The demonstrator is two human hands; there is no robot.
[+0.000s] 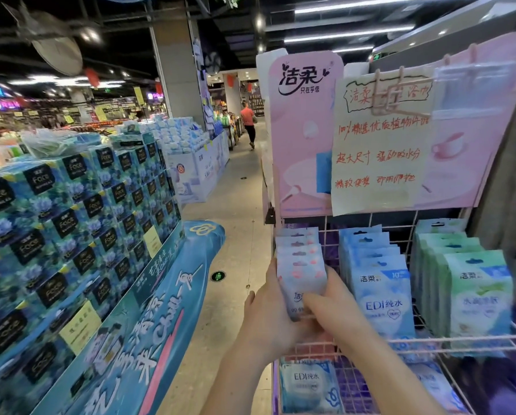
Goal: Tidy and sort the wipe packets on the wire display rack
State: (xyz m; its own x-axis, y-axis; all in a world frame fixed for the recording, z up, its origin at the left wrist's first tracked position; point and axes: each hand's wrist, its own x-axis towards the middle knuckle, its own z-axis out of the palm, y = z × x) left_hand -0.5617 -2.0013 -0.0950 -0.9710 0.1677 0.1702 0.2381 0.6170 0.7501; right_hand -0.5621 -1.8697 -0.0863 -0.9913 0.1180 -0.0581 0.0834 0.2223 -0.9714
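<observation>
On the pink wire rack [466, 338], three rows of wipe packets hang or stand. The left row is pale packets with pink hearts [300, 265], the middle row is blue packets [379, 283], the right row is green packets [472, 289]. My left hand [268, 307] grips the left side of the front pink-heart packet. My right hand [331, 304] holds its right side and lower front. Both hands close around that same stack. More blue packets [307, 384] lie on the lower tier beneath my arms.
A pink brand board [304, 130] and a handwritten paper sign [379, 145] hang above the rack. To the left stands a tall stack of blue tissue boxes [71, 220]. A person in a red top [247, 121] walks down the aisle beyond.
</observation>
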